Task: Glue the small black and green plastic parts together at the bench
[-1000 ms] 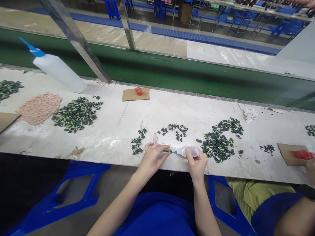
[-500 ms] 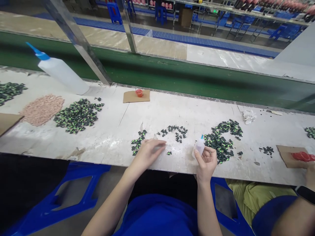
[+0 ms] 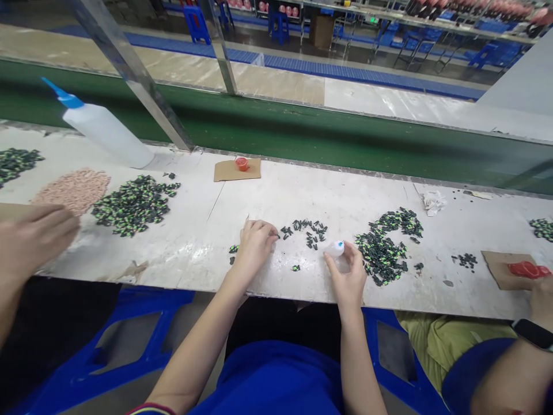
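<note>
Far left, near edge: a co-worker's hand [image 3: 37, 233], blurred, over the white bench [image 3: 194, 230]. Grip not readable.

Left section of the bench: large squeeze bottle [image 3: 103, 129] with a blue nozzle, lying tilted, nozzle toward the upper left. In front of it a pink heap [image 3: 73, 189], and just beside that a green-black heap [image 3: 132, 202].

Behind the bench, the green belt [image 3: 302, 132] runs the full width. At the bench's far edge lies a cardboard scrap [image 3: 248, 170] with a small red cup [image 3: 241, 163] on it.

Centre: left hand [image 3: 254, 245] palm down on the bench, fingers curled. Its fingertips [image 3: 272, 233] are at the left end of the scattered parts [image 3: 309, 230]. I cannot tell whether a part is pinched. A few parts show at the hand's left side. One loose part [image 3: 296, 268] lies near the bench edge, between the two hands.

Right of centre: right hand [image 3: 348, 276] closed around the small bottle [image 3: 336, 249], which is clear with a blue tip. The bottle sits low over the bench, just right of the scattered parts, with the tip pointing up and right. Just beside it is the dark heap [image 3: 386, 245].

Further right: crumpled paper [image 3: 433, 200] near the belt, and a small cluster [image 3: 465, 260] of parts. A cardboard piece [image 3: 501, 268] carries a red item [image 3: 527, 269].

Lower right: a co-worker's wrist with a watch [image 3: 533, 334].
</note>
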Motion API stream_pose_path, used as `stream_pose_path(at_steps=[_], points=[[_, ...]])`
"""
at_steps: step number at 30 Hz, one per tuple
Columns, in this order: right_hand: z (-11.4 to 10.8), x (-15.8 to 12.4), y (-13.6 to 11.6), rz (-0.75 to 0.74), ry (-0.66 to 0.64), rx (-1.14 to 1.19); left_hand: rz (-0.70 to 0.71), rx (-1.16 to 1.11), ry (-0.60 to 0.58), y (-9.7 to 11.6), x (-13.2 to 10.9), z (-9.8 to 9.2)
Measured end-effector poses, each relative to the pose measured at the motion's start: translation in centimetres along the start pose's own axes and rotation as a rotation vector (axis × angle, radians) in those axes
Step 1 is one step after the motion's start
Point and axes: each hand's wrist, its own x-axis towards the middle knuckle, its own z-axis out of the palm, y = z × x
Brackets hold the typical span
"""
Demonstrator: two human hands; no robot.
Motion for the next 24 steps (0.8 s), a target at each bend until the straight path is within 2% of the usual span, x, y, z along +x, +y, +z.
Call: stream_pose_path(at_steps=[5, 6, 7, 9, 12, 15, 19, 21, 24], points=[[0.3, -2.6, -1.1, -0.245, 0.279, -0.054, -0.048, -0.411, 0.006, 2.1, -2.4, -0.7], [0.5, -3.4, -1.5, -0.268, 0.295, -0.022, -0.071, -0.516, 0.0, 2.7, -2.9, -0.4], [0.8, -4.1, -1.9, -0.251, 0.243, 0.033, -0.097, -0.62, -0.018, 3.3, -3.5, -0.1], [1.4, -5.2, -2.9, -0.113, 0.065, 0.186, -0.147, -0.819, -0.077, 4.4, -4.3, 0.6], [2.3, -5.4, -4.0, 0.065, -0.012, 0.38, -0.176, -0.986, -0.169, 5.3, -5.0, 1.4], [2.5, -4.9, -4.1, 0.14, -0.008, 0.46, -0.096, -0.918, -0.197, 5.0, -5.3, 1.5], [2.1, -4.5, -3.0, 0.255, -0.055, 0.443, 0.076, -0.494, -0.048, 3.1, -6.0, 1.9], [1.7, -4.5, -2.4, 0.257, -0.108, 0.397, 0.13, -0.312, 0.015, 2.3, -6.4, 2.4], [1.2, -4.5, -2.0, 0.171, -0.225, 0.282, 0.179, -0.214, 0.045, 1.8, -6.8, 3.0]])
